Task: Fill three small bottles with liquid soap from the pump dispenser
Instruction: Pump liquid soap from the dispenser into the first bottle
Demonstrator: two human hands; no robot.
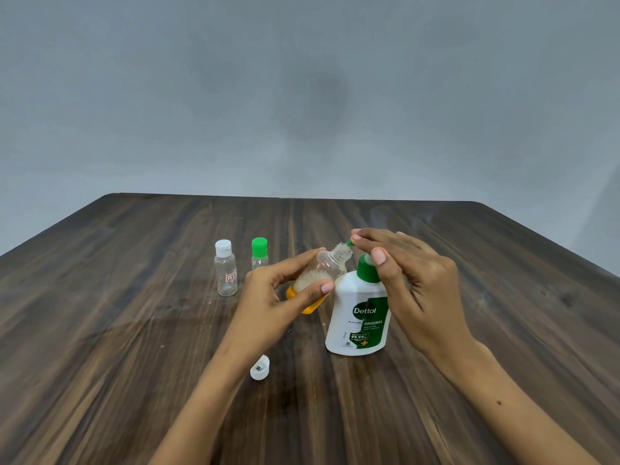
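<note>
A white soap dispenser (359,317) with a green pump head stands on the wooden table (134,330). My right hand (412,283) lies over the pump head, its fingers fairly straight and pressing on it. My left hand (275,297) grips a small clear bottle (330,265), tilted, its open neck at the green nozzle. Orange soap fills the bottle's lower part. The white cap (260,368) lies open side up near my left forearm. Two capped, clear small bottles stand at the back left: one with a white cap (225,268), one with a green cap (259,254).
The table's far edge meets a plain grey wall. Bare wood stretches to the left of the bottles and to the right of the dispenser.
</note>
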